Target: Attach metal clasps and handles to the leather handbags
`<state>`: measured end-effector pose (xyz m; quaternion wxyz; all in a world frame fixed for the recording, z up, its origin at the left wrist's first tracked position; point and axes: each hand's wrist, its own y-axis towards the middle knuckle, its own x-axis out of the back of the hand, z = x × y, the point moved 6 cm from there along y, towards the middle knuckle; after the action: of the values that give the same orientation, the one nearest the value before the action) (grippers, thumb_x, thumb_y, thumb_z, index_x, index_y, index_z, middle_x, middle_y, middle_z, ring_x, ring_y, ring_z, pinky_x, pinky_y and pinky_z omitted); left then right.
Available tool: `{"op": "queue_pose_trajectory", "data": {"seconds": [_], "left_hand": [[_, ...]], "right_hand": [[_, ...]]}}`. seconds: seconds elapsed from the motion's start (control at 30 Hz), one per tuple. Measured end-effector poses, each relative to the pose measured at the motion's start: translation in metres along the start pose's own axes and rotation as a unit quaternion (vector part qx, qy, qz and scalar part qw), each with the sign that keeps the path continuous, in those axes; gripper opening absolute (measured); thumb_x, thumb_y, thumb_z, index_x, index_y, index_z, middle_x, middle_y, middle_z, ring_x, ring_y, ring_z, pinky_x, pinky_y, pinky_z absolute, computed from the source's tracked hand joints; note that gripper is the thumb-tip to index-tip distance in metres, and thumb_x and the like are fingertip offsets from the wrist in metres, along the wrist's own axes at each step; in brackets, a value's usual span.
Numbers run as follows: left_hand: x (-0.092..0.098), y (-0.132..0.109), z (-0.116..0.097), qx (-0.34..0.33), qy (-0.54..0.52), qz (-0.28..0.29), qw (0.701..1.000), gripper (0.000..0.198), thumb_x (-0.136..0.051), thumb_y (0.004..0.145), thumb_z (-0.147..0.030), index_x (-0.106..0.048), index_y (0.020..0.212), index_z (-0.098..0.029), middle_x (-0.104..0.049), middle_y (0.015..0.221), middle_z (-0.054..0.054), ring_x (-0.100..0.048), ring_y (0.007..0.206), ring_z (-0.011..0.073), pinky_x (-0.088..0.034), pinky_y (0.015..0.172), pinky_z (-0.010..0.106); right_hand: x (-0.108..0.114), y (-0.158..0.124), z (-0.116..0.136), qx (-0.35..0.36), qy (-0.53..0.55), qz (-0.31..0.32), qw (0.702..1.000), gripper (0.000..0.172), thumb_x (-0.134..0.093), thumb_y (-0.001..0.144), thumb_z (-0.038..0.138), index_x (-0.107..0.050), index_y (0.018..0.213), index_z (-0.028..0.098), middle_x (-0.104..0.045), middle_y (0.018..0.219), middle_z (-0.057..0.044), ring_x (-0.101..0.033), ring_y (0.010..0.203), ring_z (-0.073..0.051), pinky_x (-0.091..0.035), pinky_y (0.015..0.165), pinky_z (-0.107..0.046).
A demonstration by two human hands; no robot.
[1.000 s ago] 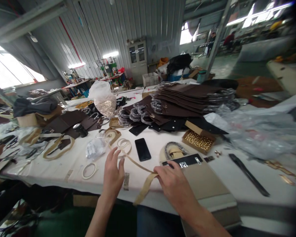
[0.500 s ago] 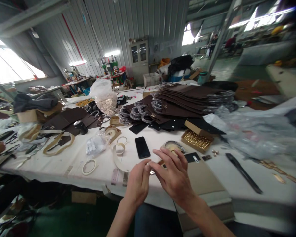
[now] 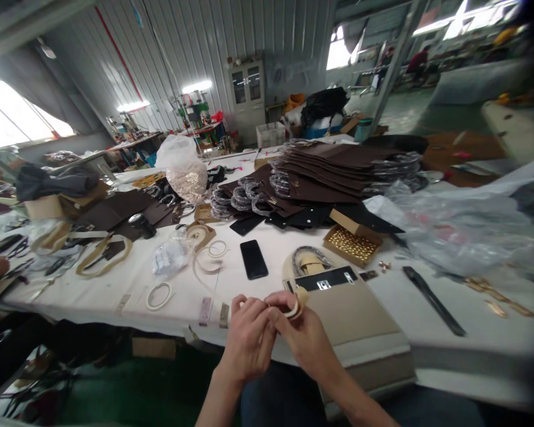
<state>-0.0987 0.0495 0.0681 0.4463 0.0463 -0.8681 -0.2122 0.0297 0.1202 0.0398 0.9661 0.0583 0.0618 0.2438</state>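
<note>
- Both hands have drawn in to the tabletop's front edge and closed together since half a second ago.
- Left hand and right hand pinch the tan strap, its end curled into a small loop.
- Looks early on: the strap's remaining length trails loose left of the phone. The beige bag lies just beside, untouched.

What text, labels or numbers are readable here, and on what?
None legible.
Black strip: two small pale marks, too small to read.
Phone: screen dark.
Tags on the table: blurred.
Tan strap held by left hand and right hand: no print visible.
</note>
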Motion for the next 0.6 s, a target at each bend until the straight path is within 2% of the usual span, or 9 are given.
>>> {"op": "queue_pose_trajectory", "data": {"seconds": [0.03,0.1,0.17,0.23,0.3,0.37,0.43,0.53,0.6], "left_hand": [[0.007,-0.002,0.0,0.005,0.004,-0.023,1.0,0.036,-0.043,0.115,-0.025,-0.076,0.13,-0.027,-0.077,0.119,0.012,-0.07,0.118,0.031,-0.044,0.113,0.057],[0.031,-0.01,0.01,0.038,0.009,-0.131,0.991,0.04,-0.039,0.116,-0.027,-0.075,0.134,-0.027,-0.077,0.13,0.013,-0.068,0.13,0.0331,-0.041,0.118,0.059],[0.059,-0.022,0.036,0.117,-0.007,-0.274,0.955,0.043,-0.034,0.118,-0.031,-0.073,0.136,-0.025,-0.075,0.137,0.014,-0.066,0.136,0.0336,-0.043,0.12,0.057],[0.074,-0.03,0.078,0.221,-0.034,-0.354,0.908,0.039,-0.038,0.118,-0.035,-0.072,0.133,-0.023,-0.075,0.137,0.013,-0.067,0.132,0.0326,-0.048,0.117,0.053],[0.076,-0.027,0.123,0.297,-0.04,-0.341,0.891,0.03,-0.052,0.113,-0.039,-0.072,0.128,-0.023,-0.076,0.132,0.012,-0.069,0.125,0.0323,-0.051,0.115,0.052],[0.072,-0.017,0.165,0.323,-0.04,-0.294,0.899,0.028,-0.06,0.106,-0.034,-0.071,0.129,-0.021,-0.075,0.135,0.013,-0.068,0.13,0.0327,-0.05,0.119,0.054],[0.071,-0.011,0.2,0.336,-0.051,-0.283,0.897,0.034,-0.059,0.104,-0.03,-0.067,0.134,-0.019,-0.071,0.141,0.016,-0.064,0.138,0.0328,-0.048,0.124,0.055],[0.076,-0.01,0.238,0.361,-0.059,-0.317,0.875,0.041,-0.053,0.106,-0.03,-0.061,0.143,-0.016,-0.066,0.15,0.02,-0.06,0.146,0.0333,-0.044,0.129,0.058],[0.078,-0.005,0.249,0.342,-0.04,-0.311,0.886,0.042,-0.051,0.103,-0.025,-0.061,0.143,-0.016,-0.065,0.152,0.02,-0.058,0.149,0.0334,-0.041,0.133,0.06]], "right_hand": [[0.002,0.001,0.005,0.009,0.003,-0.002,1.0,0.037,-0.074,0.107,0.056,-0.078,0.107,0.02,-0.08,0.121,-0.013,-0.078,0.106,-0.028,-0.066,0.094,-0.039],[0.013,0.001,0.015,0.025,-0.002,-0.03,0.999,0.04,-0.073,0.108,0.056,-0.076,0.09,0.02,-0.08,0.118,-0.013,-0.077,0.11,-0.03,-0.065,0.096,-0.039],[0.028,-0.002,0.024,0.036,-0.011,-0.071,0.997,0.042,-0.073,0.108,0.057,-0.076,0.085,0.021,-0.08,0.12,-0.013,-0.076,0.116,-0.032,-0.064,0.1,-0.042],[0.038,-0.005,0.031,0.045,-0.015,-0.09,0.995,0.04,-0.074,0.107,0.057,-0.076,0.087,0.022,-0.08,0.121,-0.013,-0.075,0.119,-0.033,-0.063,0.105,-0.045],[0.043,-0.007,0.037,0.058,-0.009,-0.093,0.994,0.037,-0.075,0.107,0.057,-0.077,0.091,0.023,-0.08,0.121,-0.012,-0.076,0.119,-0.033,-0.064,0.107,-0.046],[0.046,-0.008,0.043,0.073,-0.014,-0.091,0.993,0.032,-0.077,0.106,0.054,-0.078,0.095,0.024,-0.079,0.123,-0.012,-0.077,0.12,-0.033,-0.064,0.107,-0.047],[0.05,-0.009,0.048,0.098,-0.033,-0.098,0.99,0.024,-0.079,0.106,0.05,-0.078,0.102,0.026,-0.078,0.131,-0.012,-0.076,0.124,-0.034,-0.063,0.11,-0.049],[0.058,-0.013,0.059,0.145,-0.071,-0.137,0.977,0.017,-0.078,0.106,0.043,-0.079,0.115,0.028,-0.072,0.148,-0.013,-0.069,0.139,-0.036,-0.059,0.118,-0.054],[0.058,-0.015,0.067,0.165,-0.107,-0.156,0.968,0.019,-0.079,0.106,0.039,-0.079,0.121,0.029,-0.069,0.154,-0.013,-0.066,0.145,-0.036,-0.056,0.124,-0.057]]}}
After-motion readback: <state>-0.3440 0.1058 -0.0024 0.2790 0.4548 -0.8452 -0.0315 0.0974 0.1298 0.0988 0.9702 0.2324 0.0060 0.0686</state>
